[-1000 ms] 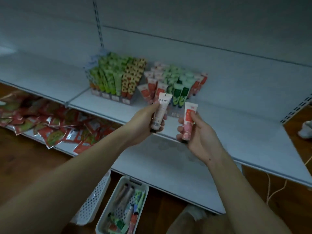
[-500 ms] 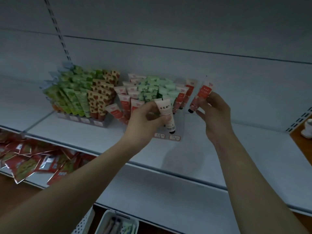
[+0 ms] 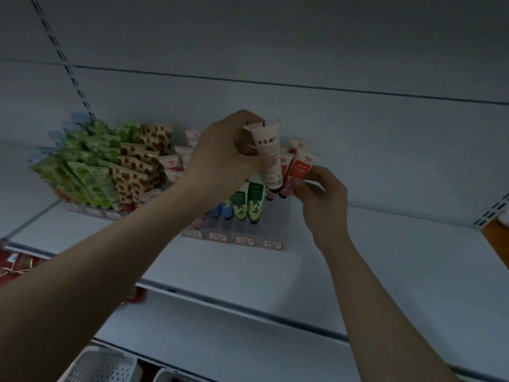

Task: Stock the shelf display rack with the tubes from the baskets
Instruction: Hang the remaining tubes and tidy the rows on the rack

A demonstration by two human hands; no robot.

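Counts, placed relative to clear display rack (image 3: 278, 216) on shelf:
- Hands: two. Left hand (image 3: 220, 158) above rack, right hand (image 3: 321, 197) at rack's right edge.
- Held tubes: two. One pale pink tube (image 3: 268, 155), one orange-red tube (image 3: 298, 169).
- Green-label tubes (image 3: 249, 199) at rack front: two visible.
- Blue tubes (image 3: 221, 210) left of those: two.
- Red price tags (image 3: 245, 239) along rack front: four.
- Racks: two; second rack (image 3: 93, 212) left of first, tubes too packed to count.
- White baskets (image 3: 102, 366) below rack: two, partly cut off.

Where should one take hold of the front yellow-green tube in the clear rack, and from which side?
Pinch the flat crimped top end of the yellow-green tube from above and in front. It stands cap-down in the clear rack, neighbours close beside it, so only its upper part is free.
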